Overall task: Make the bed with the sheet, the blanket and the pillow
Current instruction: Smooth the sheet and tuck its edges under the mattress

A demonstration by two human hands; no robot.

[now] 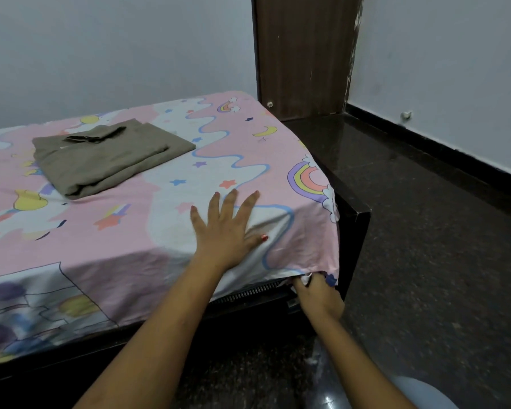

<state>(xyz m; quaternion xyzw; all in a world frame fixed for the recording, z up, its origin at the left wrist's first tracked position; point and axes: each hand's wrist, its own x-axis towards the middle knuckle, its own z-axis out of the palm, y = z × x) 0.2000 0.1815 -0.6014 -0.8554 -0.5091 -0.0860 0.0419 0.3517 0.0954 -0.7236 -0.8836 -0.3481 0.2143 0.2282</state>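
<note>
A pink and white sheet (136, 219) printed with rainbows, stars and moons covers the mattress of a dark-framed bed (357, 231). My left hand (224, 228) lies flat on the sheet near the bed's near right corner, fingers spread and straight. My right hand (317, 293) is below the mattress edge at that corner, fingers curled round the sheet's hanging hem. A folded olive-brown blanket (106, 154) rests on the sheet farther back to the left. No pillow is in view.
A pale wall runs behind the bed. A brown wooden door (301, 54) stands past the bed's far right corner. Dark polished stone floor (431, 261) stretches to the right, bordered by a black skirting along the right wall.
</note>
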